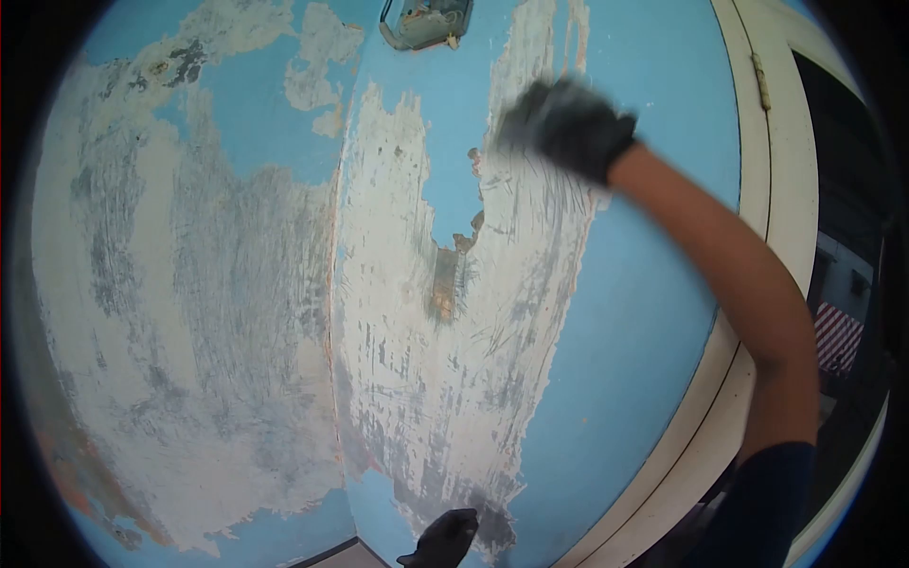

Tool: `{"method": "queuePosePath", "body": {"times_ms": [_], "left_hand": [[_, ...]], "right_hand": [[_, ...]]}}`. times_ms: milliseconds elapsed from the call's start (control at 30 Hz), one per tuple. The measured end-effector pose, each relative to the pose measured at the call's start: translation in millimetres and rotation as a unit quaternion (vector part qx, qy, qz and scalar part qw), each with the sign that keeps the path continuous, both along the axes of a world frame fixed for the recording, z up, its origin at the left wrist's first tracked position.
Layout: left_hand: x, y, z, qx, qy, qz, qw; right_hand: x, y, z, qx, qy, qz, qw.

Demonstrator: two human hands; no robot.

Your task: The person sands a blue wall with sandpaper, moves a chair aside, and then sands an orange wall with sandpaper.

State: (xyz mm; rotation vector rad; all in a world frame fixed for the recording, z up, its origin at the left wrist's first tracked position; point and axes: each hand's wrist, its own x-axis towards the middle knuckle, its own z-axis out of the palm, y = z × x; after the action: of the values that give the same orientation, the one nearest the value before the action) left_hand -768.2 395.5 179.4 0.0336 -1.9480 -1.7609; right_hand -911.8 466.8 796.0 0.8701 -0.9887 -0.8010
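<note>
My right hand [573, 128], in a dark glove, is raised against the upper part of the scraped wall patch [511, 246]. Motion blurs its fingers, and whether they hold anything cannot be made out. Low in the view, my left hand [445, 540], also in a black glove, shows only in part near the patch's lower end. Its visible fingers are pressed together, and anything inside them is hidden. Around the pale, grey-streaked patch, blue paint [615, 322] remains with ragged edges.
An open electrical box [431, 21] with loose wires is on the wall at the top. Left of the corner, another wall [227, 284] is largely scraped. A cream door frame [757, 161] with a hinge stands at the right, beside a dark opening.
</note>
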Motion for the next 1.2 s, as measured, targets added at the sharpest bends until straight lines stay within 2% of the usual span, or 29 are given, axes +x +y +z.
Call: {"method": "queuePosePath", "body": {"times_ms": [33, 67, 100, 167, 200, 233, 300, 333, 367, 400, 433, 467, 500, 567, 600, 733, 767, 800, 833, 900, 933, 967, 1000, 1033, 1067, 1100, 1133, 1167, 1200], "left_hand": [[0, 3, 2, -0.009, 0.008, -0.013, 1.0], [6, 7, 22, -0.062, 0.006, 0.005, 0.998], [1, 10, 23, -0.065, 0.013, 0.006, 0.998], [-9, 9, 18, -0.014, 0.067, 0.015, 0.998], [-10, 6, 22, -0.004, 0.082, 0.018, 0.996], [-7, 2, 34, -0.008, 0.089, 0.018, 0.996], [1, -3, 60, -0.157, 0.118, 0.114, 0.974], [-15, -10, 46, -0.231, 0.217, 0.134, 0.939], [-10, -9, 62, -0.231, 0.222, 0.134, 0.938], [1, -3, 85, -0.216, 0.099, 0.096, 0.966], [10, 1, 101, -0.195, -0.029, 0.056, 0.979], [10, 2, 111, -0.157, -0.077, -0.014, 0.985], [2, 4, 108, -0.154, -0.073, -0.013, 0.985], [-20, 18, 85, -0.193, -0.023, -0.048, 0.98], [-27, 25, 83, -0.299, -0.021, -0.018, 0.954], [-16, 46, 104, -0.31, -0.109, -0.057, 0.943], [-18, 45, 108, -0.32, -0.119, -0.062, 0.938], [-19, 42, 112, -0.328, -0.129, -0.065, 0.934], [-19, 39, 117, -0.321, -0.135, -0.061, 0.936], [-14, 33, 120, -0.325, -0.13, -0.099, 0.932], [-12, 33, 118, -0.323, -0.138, -0.1, 0.931], [-9, 34, 112, -0.348, -0.104, -0.058, 0.93], [-7, 35, 108, -0.372, -0.066, -0.017, 0.926], [-9, 33, 106, -0.371, -0.071, -0.023, 0.926], [-10, 33, 100, -0.383, -0.057, 0.0, 0.922], [-14, 33, 94, -0.394, -0.038, 0.03, 0.918], [-17, 25, 90, -0.393, -0.061, -0.052, 0.916], [-19, 24, 90, -0.393, -0.061, -0.046, 0.916], [-17, 24, 88, -0.38, -0.058, -0.048, 0.922]], "right_hand": [[19, 6, 28, -0.128, -0.035, -0.029, 0.991], [5, 4, 69, -0.201, -0.009, 0.059, 0.978], [17, 2, 82, -0.278, -0.108, 0.071, 0.952], [-14, -45, 93, -0.339, -0.185, -0.02, 0.922], [8, -50, 54, -0.159, -0.194, -0.066, 0.966], [23, -53, 18, -0.107, -0.234, -0.067, 0.964], [-81, -84, 62, 0.06, -0.223, 0.075, 0.97], [-60, -69, 89, -0.072, -0.139, 0.027, 0.987], [-22, -50, 119, -0.201, -0.049, -0.017, 0.978], [-2, -34, 161, -0.322, -0.111, 0.004, 0.94], [13, -12, 188, -0.397, -0.077, 0.044, 0.914], [2, -8, 230, -0.479, -0.175, 0.151, 0.847], [1, -22, 230, -0.476, -0.172, 0.154, 0.849], [-12, -49, 215, -0.335, -0.2, 0.005, 0.921], [-20, -52, 201, -0.335, -0.204, 0.002, 0.92], [-48, -57, 164, -0.092, -0.003, -0.031, 0.995], [-2, -38, 169, -0.259, -0.028, -0.091, 0.961], [4, -19, 184, -0.336, -0.067, 0.043, 0.938], [-27, -9, 211, -0.302, 0.109, 0.161, 0.933], [-39, -61, 197, -0.243, -0.248, 0.127, 0.929], [-18, -69, 129, -0.113, -0.228, 0.077, 0.964], [-31, -85, 65, 0.037, -0.258, 0.115, 0.958], [6, -83, -10, 0.064, -0.236, -0.137, 0.96], [-63, -113, -53, 0.151, -0.17, -0.179, 0.957], [-80, -111, -67, 0.159, -0.18, -0.182, 0.953], [-93, -106, -63, 0.186, -0.241, -0.061, 0.95], [-97, -108, -48, 0.205, -0.294, 0.065, 0.931], [-27, -81, -6, 0.099, -0.296, 0.007, 0.95], [-43, -72, 63, 0.036, -0.353, 0.108, 0.929]]}}
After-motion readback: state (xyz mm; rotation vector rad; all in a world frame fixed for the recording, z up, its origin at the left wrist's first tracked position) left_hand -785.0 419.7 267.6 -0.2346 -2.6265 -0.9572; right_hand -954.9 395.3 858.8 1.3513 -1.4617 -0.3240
